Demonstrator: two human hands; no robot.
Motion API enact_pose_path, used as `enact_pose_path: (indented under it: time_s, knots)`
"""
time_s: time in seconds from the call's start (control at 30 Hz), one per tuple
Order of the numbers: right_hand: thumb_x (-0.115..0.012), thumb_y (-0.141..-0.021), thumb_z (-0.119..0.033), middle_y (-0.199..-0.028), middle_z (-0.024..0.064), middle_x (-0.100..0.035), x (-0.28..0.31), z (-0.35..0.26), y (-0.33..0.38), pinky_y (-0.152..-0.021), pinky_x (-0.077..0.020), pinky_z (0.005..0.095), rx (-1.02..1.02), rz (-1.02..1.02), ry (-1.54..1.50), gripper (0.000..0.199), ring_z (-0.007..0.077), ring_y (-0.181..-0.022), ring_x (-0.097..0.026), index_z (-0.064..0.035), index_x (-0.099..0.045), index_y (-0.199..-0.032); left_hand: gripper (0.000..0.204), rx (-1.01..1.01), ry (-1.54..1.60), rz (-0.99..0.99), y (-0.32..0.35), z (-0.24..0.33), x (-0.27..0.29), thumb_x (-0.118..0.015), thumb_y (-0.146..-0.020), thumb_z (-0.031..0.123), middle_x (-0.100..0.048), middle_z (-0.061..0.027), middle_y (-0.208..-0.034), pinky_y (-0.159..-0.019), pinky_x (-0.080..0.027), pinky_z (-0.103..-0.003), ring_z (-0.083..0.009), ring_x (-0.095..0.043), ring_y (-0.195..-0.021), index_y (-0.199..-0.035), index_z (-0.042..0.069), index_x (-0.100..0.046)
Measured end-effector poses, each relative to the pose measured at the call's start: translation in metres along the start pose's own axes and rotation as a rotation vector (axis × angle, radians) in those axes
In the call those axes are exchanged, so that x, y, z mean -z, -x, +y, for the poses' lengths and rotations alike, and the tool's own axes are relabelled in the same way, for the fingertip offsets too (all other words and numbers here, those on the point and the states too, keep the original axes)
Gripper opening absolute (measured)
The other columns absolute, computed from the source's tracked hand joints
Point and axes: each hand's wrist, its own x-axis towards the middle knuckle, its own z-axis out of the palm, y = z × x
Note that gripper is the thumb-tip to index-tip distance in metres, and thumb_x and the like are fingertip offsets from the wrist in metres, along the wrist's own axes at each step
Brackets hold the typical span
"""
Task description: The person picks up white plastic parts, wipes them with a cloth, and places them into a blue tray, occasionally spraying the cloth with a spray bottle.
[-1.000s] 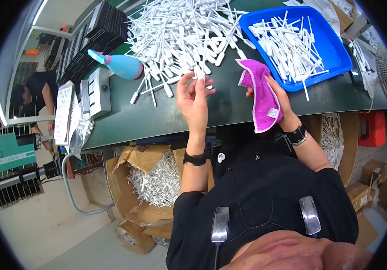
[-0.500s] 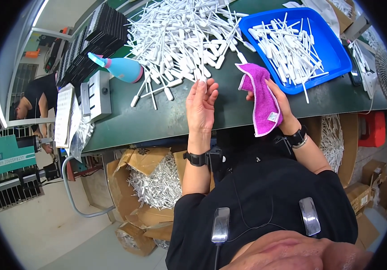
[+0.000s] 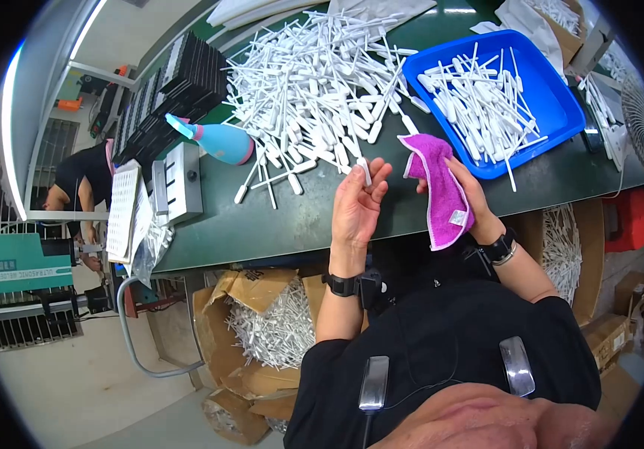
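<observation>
My left hand (image 3: 356, 212) is at the near edge of a loose heap of white plastic sticks (image 3: 314, 97). Its thumb and fingers pinch one white stick (image 3: 364, 171) by the wider end; part of that stick is hidden by the fingers. To the right, my right hand (image 3: 469, 183) grips a purple cloth (image 3: 445, 196) with a pale edge and a small white tag. The cloth hangs down over the table's front edge. A gap separates the two hands.
A blue tray (image 3: 565, 112) holding more white sticks stands right of the heap. At left are a light-blue spray bottle (image 3: 224, 144), stacked black trays (image 3: 191, 71) and a grey box (image 3: 183, 179). Below the dark green table (image 3: 277, 236) sit cardboard boxes (image 3: 209, 322) of sticks. Another person (image 3: 78, 179) works far left.
The whole view has shifted, so the table things appear lower and further right. My left hand has drawn slightly toward me, its stick showing more plainly. My right hand still grips the cloth.
</observation>
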Motion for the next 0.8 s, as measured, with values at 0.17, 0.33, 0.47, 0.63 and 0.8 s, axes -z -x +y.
enact_pose_path:
  time_s: [0.17, 0.33, 0.47, 0.63, 0.8]
  knots:
    - [-0.034, -0.100, -0.026, -0.091, 0.0142, -0.064, 0.000, 0.000, 0.001, -0.076, -0.0500, 0.0293, -0.012, -0.008, -0.001, 0.036, 0.0218, -0.082, -0.064, 0.0003, -0.051, -0.117, 0.027, 0.035, -0.020, -0.054, 0.001, -0.001, -0.002, -0.054, -0.095, 0.024, -0.062, -0.0160, -0.112, -0.072, -0.055, -0.025, -0.0239, -0.063, -0.102, -0.106, 0.000, -0.057]
    - [-0.034, -0.100, -0.027, -0.091, 0.0143, -0.064, -0.001, 0.000, 0.000, -0.076, -0.0501, 0.0290, -0.020, -0.004, -0.001, 0.035, 0.0217, -0.082, -0.064, -0.0003, -0.050, -0.118, 0.026, 0.042, -0.066, -0.071, -0.002, -0.004, 0.003, -0.054, -0.095, 0.025, -0.063, -0.0140, -0.110, -0.067, -0.054, -0.023, -0.0231, -0.063, -0.102, -0.105, 0.002, -0.057]
    - [-0.034, -0.100, -0.027, -0.092, 0.0143, -0.064, -0.002, -0.002, 0.000, -0.076, -0.0503, 0.0287, -0.023, 0.006, 0.001, 0.035, 0.0216, -0.082, -0.064, -0.0006, -0.049, -0.119, 0.024, 0.007, -0.109, -0.053, -0.005, -0.006, 0.005, -0.053, -0.096, 0.026, -0.065, -0.0099, -0.108, -0.063, -0.050, -0.022, -0.0215, -0.063, -0.102, -0.105, 0.004, -0.058]
    - [-0.035, -0.100, -0.027, -0.092, 0.0144, -0.064, -0.001, 0.000, 0.000, -0.076, -0.0504, 0.0286, -0.020, 0.005, -0.016, 0.035, 0.0215, -0.083, -0.064, -0.0009, -0.049, -0.119, 0.024, -0.036, -0.091, -0.006, -0.006, -0.006, 0.008, -0.054, -0.095, 0.027, -0.066, -0.0063, -0.103, -0.059, -0.048, -0.022, -0.0207, -0.063, -0.101, -0.105, 0.006, -0.058]
    - [-0.035, -0.100, -0.027, -0.092, 0.0151, -0.064, -0.001, 0.000, 0.000, -0.077, -0.0505, 0.0295, -0.017, 0.011, -0.007, 0.035, 0.0220, -0.082, -0.064, -0.0008, -0.049, -0.120, 0.021, -0.033, -0.164, -0.022, -0.003, -0.007, 0.012, -0.056, -0.094, 0.027, -0.066, -0.0037, -0.095, -0.055, -0.046, -0.022, -0.0191, -0.064, -0.095, -0.102, 0.007, -0.058]
